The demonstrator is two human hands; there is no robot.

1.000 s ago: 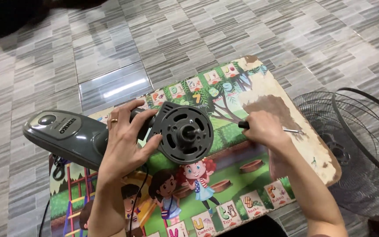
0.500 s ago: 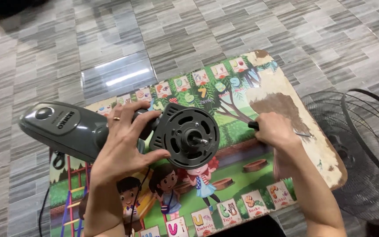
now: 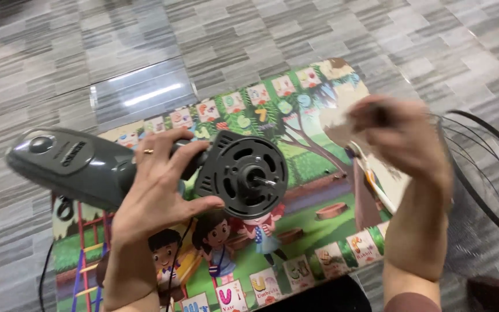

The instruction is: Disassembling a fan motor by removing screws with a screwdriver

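My left hand (image 3: 157,188) grips the neck of a grey fan body (image 3: 59,162), just behind its round black motor housing (image 3: 244,173). The bare shaft of the housing points up towards me. The fan lies across a low table (image 3: 319,231) covered with a colourful children's picture. My right hand (image 3: 405,138) is raised above the table's right end and is blurred by motion. Its fingers are closed round a thin tool with a dark handle, apparently a screwdriver (image 3: 378,111). The tool's tip is hidden in the blur.
A black wire fan guard (image 3: 483,173) lies on the grey tiled floor right of the table. A dark cord (image 3: 44,271) hangs off the table's left side. A dark object (image 3: 319,297) sits at the near table edge.
My right hand has lifted off the tabletop with the tool and moved up and to the right. My left hand keeps its hold on the fan neck.
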